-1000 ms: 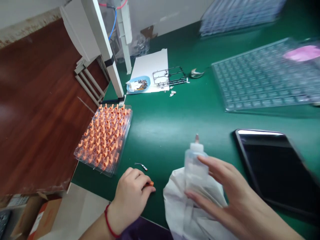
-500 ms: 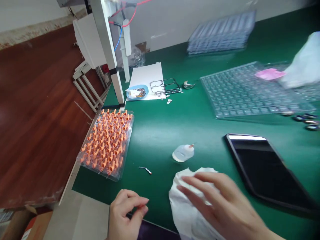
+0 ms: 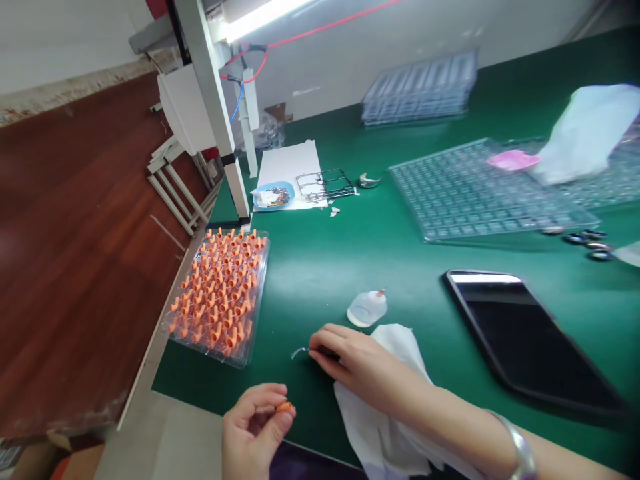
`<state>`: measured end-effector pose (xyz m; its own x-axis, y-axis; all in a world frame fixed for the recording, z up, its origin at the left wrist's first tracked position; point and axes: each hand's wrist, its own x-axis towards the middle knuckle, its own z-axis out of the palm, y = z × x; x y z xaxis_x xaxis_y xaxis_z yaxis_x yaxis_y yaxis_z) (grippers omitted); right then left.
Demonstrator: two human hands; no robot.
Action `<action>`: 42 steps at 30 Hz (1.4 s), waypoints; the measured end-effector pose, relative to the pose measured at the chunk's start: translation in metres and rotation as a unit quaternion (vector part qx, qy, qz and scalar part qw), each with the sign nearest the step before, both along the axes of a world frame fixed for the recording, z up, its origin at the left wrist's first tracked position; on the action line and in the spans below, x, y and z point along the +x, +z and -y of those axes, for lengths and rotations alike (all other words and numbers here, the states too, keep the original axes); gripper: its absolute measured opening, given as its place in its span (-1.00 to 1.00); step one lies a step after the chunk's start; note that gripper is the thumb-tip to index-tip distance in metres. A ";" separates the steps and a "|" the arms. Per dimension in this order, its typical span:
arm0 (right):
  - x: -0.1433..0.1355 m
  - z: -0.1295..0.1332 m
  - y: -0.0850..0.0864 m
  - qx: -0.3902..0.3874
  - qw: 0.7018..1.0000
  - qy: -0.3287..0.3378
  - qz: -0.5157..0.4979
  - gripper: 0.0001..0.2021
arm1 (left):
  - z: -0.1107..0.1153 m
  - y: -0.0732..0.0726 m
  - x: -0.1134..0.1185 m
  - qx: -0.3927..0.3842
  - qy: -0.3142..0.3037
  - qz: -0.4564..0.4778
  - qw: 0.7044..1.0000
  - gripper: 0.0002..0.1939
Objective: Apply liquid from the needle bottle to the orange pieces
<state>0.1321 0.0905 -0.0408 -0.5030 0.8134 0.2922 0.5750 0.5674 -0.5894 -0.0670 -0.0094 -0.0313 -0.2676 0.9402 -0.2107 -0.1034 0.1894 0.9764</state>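
My left hand (image 3: 253, 430) sits at the near table edge, pinching a small orange piece (image 3: 285, 406) between thumb and fingers. My right hand (image 3: 357, 367) reaches left across a white cloth (image 3: 395, 413), its fingertips closed on a small bent metal part (image 3: 300, 351) lying on the green mat. A small clear squeeze bottle (image 3: 367, 308) with a reddish tip lies on its side just beyond my right hand. A clear tray of several orange pieces (image 3: 220, 293) stands to the left.
A dark tablet (image 3: 525, 340) lies to the right. Clear blister trays (image 3: 480, 190) and a stack of them (image 3: 420, 87) sit further back, with a pink slip (image 3: 513, 160) and a white bag (image 3: 585, 133). A blue dish (image 3: 273, 195), white paper and wire frames (image 3: 325, 183) lie near a white post (image 3: 215, 107).
My right hand let go of the bottle, which now lies on the mat, then moved left over the cloth to the metal part. My left hand drew back to the table edge with the orange piece.
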 end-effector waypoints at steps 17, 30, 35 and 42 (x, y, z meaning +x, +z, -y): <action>0.008 0.055 0.041 0.070 0.984 -0.010 -0.165 -0.83 | 0.000 -0.001 0.011 -0.079 -0.075 0.106 0.988 -0.72; 0.008 0.056 0.040 0.080 0.986 0.008 -0.149 -0.82 | -0.001 -0.002 0.009 -0.072 -0.089 0.088 0.989 -0.67; 0.010 0.056 0.039 0.096 0.985 0.007 -0.145 -0.79 | -0.001 -0.002 0.008 -0.065 -0.094 0.090 0.989 -0.69; 0.013 0.056 0.044 0.090 0.986 0.034 -0.139 -0.77 | 0.000 0.001 0.007 -0.047 -0.118 0.079 0.989 -0.70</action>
<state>0.1456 0.0344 0.0027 -0.4348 0.7021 0.5639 0.3616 0.7096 -0.6047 -0.0597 -0.0089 -0.0301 -0.0009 0.9466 -0.3223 -0.1952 0.3160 0.9285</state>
